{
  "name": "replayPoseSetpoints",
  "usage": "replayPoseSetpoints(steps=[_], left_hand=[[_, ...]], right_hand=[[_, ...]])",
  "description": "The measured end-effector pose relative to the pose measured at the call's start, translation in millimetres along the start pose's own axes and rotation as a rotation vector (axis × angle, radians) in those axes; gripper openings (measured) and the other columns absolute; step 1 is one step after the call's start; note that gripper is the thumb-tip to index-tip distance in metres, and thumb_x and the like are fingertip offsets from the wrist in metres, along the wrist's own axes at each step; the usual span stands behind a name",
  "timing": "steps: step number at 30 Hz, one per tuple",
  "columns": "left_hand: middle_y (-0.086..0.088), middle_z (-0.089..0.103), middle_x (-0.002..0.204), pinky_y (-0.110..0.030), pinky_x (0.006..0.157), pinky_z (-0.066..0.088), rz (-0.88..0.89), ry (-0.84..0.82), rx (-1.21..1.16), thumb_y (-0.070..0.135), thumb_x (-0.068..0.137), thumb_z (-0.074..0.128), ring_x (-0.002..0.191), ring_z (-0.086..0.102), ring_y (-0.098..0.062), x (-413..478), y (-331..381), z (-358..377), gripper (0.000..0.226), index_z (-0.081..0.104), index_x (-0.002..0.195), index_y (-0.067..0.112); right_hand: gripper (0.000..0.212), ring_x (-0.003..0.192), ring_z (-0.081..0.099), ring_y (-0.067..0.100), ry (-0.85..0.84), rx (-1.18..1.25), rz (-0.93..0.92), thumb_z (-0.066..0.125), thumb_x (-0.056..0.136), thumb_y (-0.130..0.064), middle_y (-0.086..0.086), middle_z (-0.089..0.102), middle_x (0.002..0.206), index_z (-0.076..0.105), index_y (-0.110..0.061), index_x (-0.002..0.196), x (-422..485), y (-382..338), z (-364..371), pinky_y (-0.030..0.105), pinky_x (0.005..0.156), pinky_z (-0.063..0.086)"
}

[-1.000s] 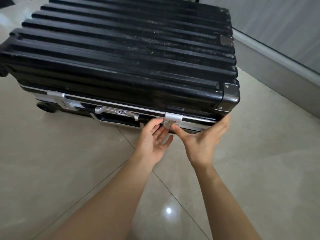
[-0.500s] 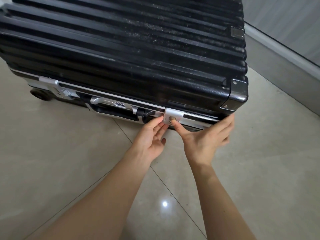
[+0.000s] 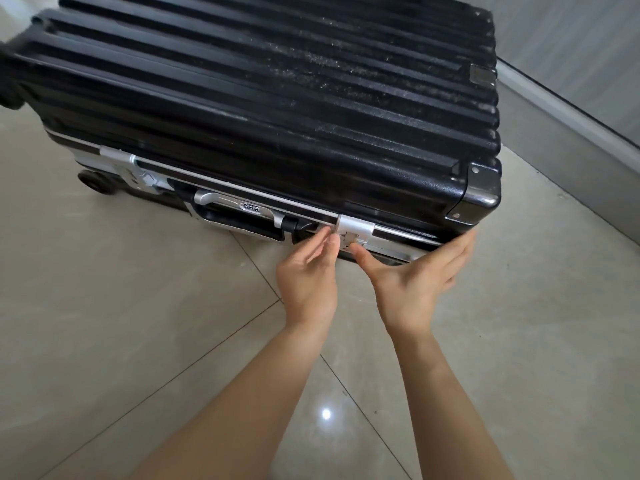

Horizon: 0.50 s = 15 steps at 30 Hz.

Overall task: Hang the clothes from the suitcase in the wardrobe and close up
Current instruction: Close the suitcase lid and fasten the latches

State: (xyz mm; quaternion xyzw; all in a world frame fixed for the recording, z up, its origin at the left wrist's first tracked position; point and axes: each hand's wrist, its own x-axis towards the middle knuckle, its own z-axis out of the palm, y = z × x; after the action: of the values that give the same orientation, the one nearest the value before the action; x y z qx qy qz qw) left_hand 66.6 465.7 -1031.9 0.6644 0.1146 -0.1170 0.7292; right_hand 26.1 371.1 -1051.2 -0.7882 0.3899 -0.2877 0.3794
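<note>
Though they blur, left hand [image 3: 308, 271] and right hand [image 3: 408, 282], uncurled, seemingly touch the latch [image 3: 356, 227].

The suitcase [image 3: 277, 98] runs off the top edge, and its far left corner smears into blur. Under its left end a wheel [image 3: 95, 181] peeks out, mostly tucked beneath the shell. The dials [image 3: 250, 207] on its front are too small to read. At its right latch [image 3: 356, 225] the left hand [image 3: 306, 271] shows blurred fingertips [image 3: 325, 233] — touching or not, can't tell. The right hand [image 3: 412, 271] hides the latch's lower part behind its thumb [image 3: 360, 252]. Both forearms [image 3: 225, 410] leave by the bottom edge.
</note>
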Motion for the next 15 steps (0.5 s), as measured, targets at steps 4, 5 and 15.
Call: replayPoseSetpoints(steps=[4, 5, 15], left_hand=[[0.013, 0.07, 0.102, -0.011, 0.083, 0.048, 0.216, -0.042, 0.191, 0.019, 0.094, 0.062, 0.096, 0.066, 0.004, 5, 0, -4, 0.02, 0.072, 0.111, 0.014], [0.013, 0.071, 0.1, -0.014, 0.085, 0.05, 0.253, -0.057, 0.223, 0.018, 0.093, 0.063, 0.097, 0.067, 0.001, 6, 0, -7, 0.019, 0.072, 0.11, 0.015], [0.005, 0.075, 0.09, -0.018, 0.08, 0.055, 0.356, -0.147, 0.4, 0.019, 0.079, 0.079, 0.082, 0.07, 0.002, 30, 9, -20, 0.023, 0.076, 0.101, 0.01]], right_hand=[[0.147, 0.148, 0.005, 0.015, -0.017, 0.101, -0.008, 0.092, 0.052, -0.051, 0.004, 0.006, 0.16, -0.006, -0.013, 0.155, 1, 2, -6, 0.04, 0.112, 0.003], [0.147, 0.147, 0.006, 0.014, -0.011, 0.105, -0.01, 0.091, 0.052, -0.052, 0.003, 0.007, 0.16, -0.006, -0.014, 0.155, 3, 1, -6, 0.039, 0.11, 0.004], [0.148, 0.138, 0.023, 0.027, 0.056, -0.075, -0.051, 0.078, 0.047, -0.076, 0.014, 0.024, 0.151, 0.006, -0.002, 0.153, 5, 0, 2, 0.036, 0.103, 0.014]])
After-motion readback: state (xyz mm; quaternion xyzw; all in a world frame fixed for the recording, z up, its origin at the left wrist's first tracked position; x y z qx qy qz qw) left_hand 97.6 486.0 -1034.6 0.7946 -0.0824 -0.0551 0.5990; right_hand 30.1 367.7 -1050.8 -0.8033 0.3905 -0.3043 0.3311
